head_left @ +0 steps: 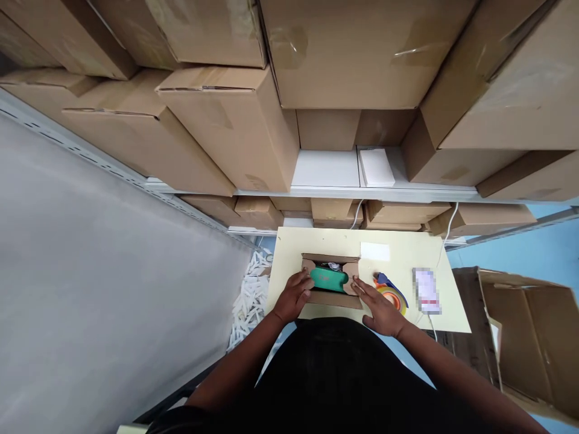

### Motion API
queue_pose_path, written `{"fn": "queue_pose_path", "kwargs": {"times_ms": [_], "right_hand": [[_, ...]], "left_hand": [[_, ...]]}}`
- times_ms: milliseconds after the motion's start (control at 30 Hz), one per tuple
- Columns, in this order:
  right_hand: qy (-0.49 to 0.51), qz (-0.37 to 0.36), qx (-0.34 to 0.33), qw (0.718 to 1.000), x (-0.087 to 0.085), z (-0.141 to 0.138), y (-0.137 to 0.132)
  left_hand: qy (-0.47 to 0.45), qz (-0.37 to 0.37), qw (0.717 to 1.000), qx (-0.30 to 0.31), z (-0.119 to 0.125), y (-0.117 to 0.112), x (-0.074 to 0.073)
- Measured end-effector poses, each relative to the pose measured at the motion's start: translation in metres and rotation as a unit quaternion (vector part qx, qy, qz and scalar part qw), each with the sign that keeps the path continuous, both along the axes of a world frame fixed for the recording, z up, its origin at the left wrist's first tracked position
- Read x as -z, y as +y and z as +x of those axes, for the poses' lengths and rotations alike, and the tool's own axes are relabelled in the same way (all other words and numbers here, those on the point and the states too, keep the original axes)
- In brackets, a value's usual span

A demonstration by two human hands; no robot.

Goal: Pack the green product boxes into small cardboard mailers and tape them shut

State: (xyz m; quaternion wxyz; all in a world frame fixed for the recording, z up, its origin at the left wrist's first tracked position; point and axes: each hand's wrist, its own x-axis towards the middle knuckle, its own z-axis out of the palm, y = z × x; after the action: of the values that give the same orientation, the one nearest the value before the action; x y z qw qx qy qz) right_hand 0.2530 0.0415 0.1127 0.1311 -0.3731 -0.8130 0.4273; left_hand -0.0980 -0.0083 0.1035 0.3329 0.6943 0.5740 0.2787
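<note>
A small cardboard box (338, 298) lies with its top open on the pale table, its long flaps spread outward. Inside it sits a green item (329, 279) with a curved notch at its right end; a bit of crumpled wrapping shows behind it. My left hand (293, 296) grips the box's left end, fingers bent over the folded-in end flap. At the other end, my right hand (379, 306) rests stretched fingers against the right flap (350, 278), thumb apart. Just right of that hand lie a roll of yellow tape (392, 296) and a blue tape dispenser (384, 279).
The table (312, 239) also holds a white paper (375, 251) and a blurred phone-like object (426, 291) with a cable. Shelves of cardboard cartons (226, 120) rise behind. A large open carton (529, 337) stands at right; white scraps (250, 295) cover the floor at left.
</note>
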Motion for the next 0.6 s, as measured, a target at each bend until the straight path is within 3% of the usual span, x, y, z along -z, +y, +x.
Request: {"fn": "queue_pose_path", "kwargs": {"times_ms": [100, 233, 367, 433, 600], "right_hand": [[-0.015, 0.036, 0.041, 0.998, 0.007, -0.008, 0.006], [0.001, 0.055, 0.164, 0.985, 0.017, -0.034, 0.009], [-0.021, 0.079, 0.214, 0.973, 0.025, -0.049, 0.011], [-0.03, 0.089, 0.222, 0.97, 0.029, -0.05, 0.011], [-0.041, 0.096, 0.261, 0.96, 0.039, -0.05, 0.008]], "left_hand": [[0.009, -0.006, 1.0, -0.026, 0.005, 0.005, -0.005], [-0.014, -0.023, 0.993, -0.115, 0.01, 0.011, -0.012], [-0.002, -0.001, 0.981, -0.192, 0.008, 0.031, -0.021], [-0.006, 0.002, 0.983, -0.184, 0.005, 0.045, -0.026], [0.017, -0.024, 0.998, -0.064, -0.002, 0.059, -0.031]]}}
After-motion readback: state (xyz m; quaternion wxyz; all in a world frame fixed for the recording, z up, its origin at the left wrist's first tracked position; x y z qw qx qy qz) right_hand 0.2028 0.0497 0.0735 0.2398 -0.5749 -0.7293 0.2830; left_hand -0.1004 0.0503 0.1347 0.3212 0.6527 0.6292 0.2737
